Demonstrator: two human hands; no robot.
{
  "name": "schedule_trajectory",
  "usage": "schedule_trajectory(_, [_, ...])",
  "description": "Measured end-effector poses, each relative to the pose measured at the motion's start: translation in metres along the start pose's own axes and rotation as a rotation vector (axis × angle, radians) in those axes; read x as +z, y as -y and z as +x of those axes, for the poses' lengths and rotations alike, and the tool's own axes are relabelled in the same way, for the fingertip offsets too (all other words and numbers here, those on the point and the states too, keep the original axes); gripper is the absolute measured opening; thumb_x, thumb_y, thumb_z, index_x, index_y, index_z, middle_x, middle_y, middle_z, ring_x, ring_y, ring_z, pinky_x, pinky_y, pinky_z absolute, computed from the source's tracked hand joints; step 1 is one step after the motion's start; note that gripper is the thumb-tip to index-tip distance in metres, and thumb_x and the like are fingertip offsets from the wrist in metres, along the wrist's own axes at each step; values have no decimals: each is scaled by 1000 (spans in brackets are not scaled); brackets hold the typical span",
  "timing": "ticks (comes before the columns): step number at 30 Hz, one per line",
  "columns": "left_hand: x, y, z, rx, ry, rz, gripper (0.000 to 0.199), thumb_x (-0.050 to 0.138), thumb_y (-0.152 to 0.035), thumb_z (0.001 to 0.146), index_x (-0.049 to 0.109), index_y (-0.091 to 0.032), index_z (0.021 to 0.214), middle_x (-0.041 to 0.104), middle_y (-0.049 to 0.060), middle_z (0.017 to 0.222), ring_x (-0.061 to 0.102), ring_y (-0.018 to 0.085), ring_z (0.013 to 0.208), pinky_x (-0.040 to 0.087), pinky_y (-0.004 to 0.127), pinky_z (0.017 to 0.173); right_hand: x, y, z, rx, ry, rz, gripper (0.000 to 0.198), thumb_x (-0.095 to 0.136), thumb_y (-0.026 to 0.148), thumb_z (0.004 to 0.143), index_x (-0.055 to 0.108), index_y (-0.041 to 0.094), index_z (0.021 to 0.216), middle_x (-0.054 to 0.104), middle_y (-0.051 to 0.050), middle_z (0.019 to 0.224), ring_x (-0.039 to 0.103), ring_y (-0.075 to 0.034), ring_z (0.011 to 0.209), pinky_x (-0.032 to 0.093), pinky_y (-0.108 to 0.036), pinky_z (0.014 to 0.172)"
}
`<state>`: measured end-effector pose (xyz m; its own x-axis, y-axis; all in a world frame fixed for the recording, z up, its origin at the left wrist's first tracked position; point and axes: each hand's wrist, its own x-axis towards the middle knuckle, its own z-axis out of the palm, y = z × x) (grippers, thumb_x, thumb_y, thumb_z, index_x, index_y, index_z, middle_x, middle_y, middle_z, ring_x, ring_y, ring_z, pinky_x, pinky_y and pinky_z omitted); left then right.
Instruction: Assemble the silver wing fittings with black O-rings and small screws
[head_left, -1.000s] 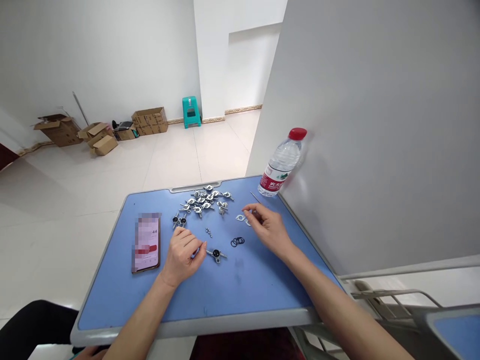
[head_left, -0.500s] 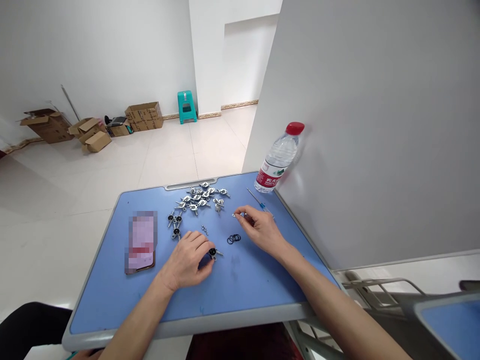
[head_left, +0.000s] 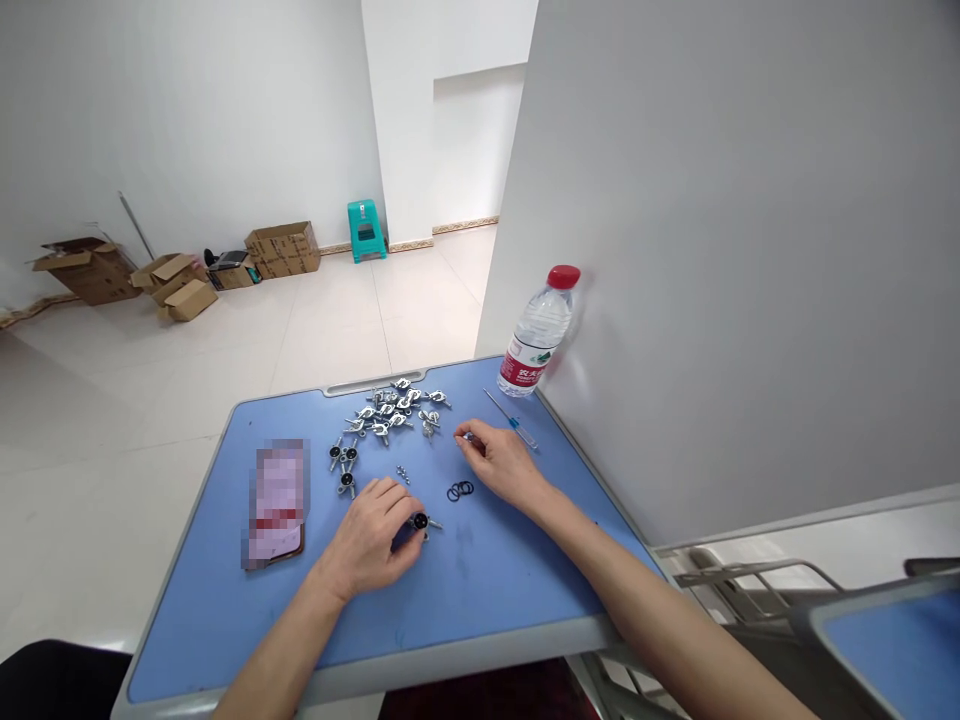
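The left hand [head_left: 371, 542] is curving over the near middle of the blue surface [head_left: 517, 590], its grip closing thumb and forefinger about a black-centred fitting [head_left: 421, 522], whose metal arm is sticking out to the right. Whether that fitting is resting on the surface or is sitting slightly above it, I cannot tell.

The right hand [head_left: 504, 464] is reaching in from the other side, its grip pinching nearly shut on a small silvery piece [head_left: 468, 437] — the fingers are hiding most of it.

Between the hands, several black rings [head_left: 460, 491] are lying in an overlapping row, and a few tiny screws [head_left: 403, 474] are sitting just beyond the left hand. Three more dark-centred fittings [head_left: 346, 481] are standing together farther left, near a phone [head_left: 276, 508] with a blurred screen. A loose heap of metal parts [head_left: 388, 411] is spreading toward the far edge. A screwdriver [head_left: 523, 432] is lying beyond the right hand, and a red-capped bottle [head_left: 534, 340] is standing near the grey panel [head_left: 712, 260].
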<state>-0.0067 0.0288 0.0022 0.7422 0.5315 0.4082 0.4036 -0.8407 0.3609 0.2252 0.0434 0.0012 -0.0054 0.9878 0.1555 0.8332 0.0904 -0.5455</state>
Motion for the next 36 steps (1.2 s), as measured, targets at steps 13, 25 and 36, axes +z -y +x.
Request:
schedule_trajectory(13, [-7,2,-1,-26,-270,1,17,46,-14,89,58,-19,79,55,1,62,47,16,63,39,31,60,7,40,24,-3,136,-361,31,47,43,94,60,15,96,72,-14,90,69,-28,83,41,-30,65])
schedule_trajectory(25, [-6,4,-1,-30,-283,4,17,47,-11,87,57,-19,77,54,1,61,45,16,61,39,30,58,-3,28,11,-68,218,-267,16,45,23,95,61,18,97,71,-6,83,66,-19,76,34,-25,60])
schedule_trajectory(36, [-7,2,-4,-98,-118,-8,9,50,-15,84,58,-19,88,61,4,76,50,19,74,42,34,70,-6,27,-12,-210,226,-169,12,48,21,91,59,18,91,67,-3,72,60,-16,63,30,-26,60])
